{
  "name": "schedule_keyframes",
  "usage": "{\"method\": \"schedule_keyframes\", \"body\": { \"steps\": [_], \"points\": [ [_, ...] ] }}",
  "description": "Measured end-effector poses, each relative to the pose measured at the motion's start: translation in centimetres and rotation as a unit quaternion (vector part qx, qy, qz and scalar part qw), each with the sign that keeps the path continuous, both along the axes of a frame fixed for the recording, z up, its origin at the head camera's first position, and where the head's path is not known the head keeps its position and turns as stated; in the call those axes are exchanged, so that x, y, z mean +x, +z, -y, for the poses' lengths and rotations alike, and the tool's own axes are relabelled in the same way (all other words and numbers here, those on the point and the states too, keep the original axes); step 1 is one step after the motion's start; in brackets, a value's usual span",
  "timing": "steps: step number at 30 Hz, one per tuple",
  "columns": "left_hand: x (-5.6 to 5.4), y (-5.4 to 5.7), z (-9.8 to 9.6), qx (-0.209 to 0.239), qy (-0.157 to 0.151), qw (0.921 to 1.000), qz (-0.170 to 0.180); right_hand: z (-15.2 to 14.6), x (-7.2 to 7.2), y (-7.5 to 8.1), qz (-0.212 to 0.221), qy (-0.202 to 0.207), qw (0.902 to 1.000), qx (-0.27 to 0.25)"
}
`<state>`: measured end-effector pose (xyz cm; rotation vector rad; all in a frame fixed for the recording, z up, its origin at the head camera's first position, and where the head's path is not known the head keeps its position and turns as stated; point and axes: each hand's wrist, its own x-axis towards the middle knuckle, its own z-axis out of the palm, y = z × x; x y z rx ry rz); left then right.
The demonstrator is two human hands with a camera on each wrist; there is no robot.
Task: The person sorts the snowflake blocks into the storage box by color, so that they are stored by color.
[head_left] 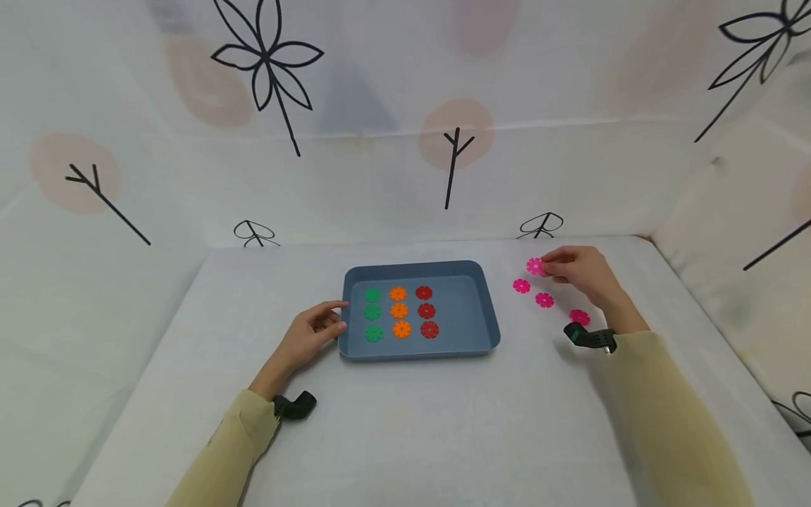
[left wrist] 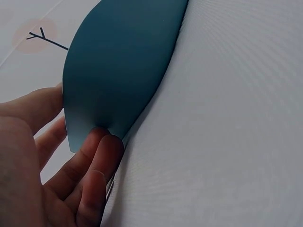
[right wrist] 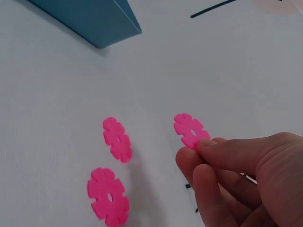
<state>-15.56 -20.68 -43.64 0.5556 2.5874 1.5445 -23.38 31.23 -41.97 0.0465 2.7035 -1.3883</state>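
A blue-grey tray [head_left: 465, 310] lies on the white table, with green interlocking discs [head_left: 373, 312], orange discs [head_left: 399, 310] and red discs [head_left: 426, 310] in three columns. My left hand [head_left: 310, 334] holds the tray's left side by its rim; in the left wrist view fingertips [left wrist: 111, 146] press its outer wall. To the right of the tray, my right hand [head_left: 583, 271] pinches a pink notched disc [right wrist: 187, 127] between thumb and fingers, raised over the table. Near it lie other pink discs [head_left: 522, 286], two of them showing in the right wrist view.
The white tabletop [head_left: 405, 429] spreads around the tray. Behind stands a pale cloth backdrop [head_left: 380, 183] with plant drawings, and similar cloth hangs at both sides. A dark wrist camera [head_left: 295, 406] sits on each wrist.
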Motion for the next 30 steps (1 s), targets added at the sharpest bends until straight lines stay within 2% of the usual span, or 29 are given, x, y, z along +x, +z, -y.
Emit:
{"method": "schedule_keyframes", "body": {
  "steps": [18,23,30],
  "points": [
    [-0.1,0.0,-0.1,0.007,-0.003,1.0000,0.007,5.5,-0.4,3.4,-0.035,0.049,0.9974,0.039],
    [-0.1,0.0,-0.1,0.007,-0.002,0.9999,0.008,7.5,-0.6,3.7,-0.044,0.059,0.9962,0.047],
    [0.0,0.0,0.0,0.006,0.001,0.9999,0.009,10.0,-1.0,3.3,-0.055,0.090,0.9932,0.048]
  ]
}}
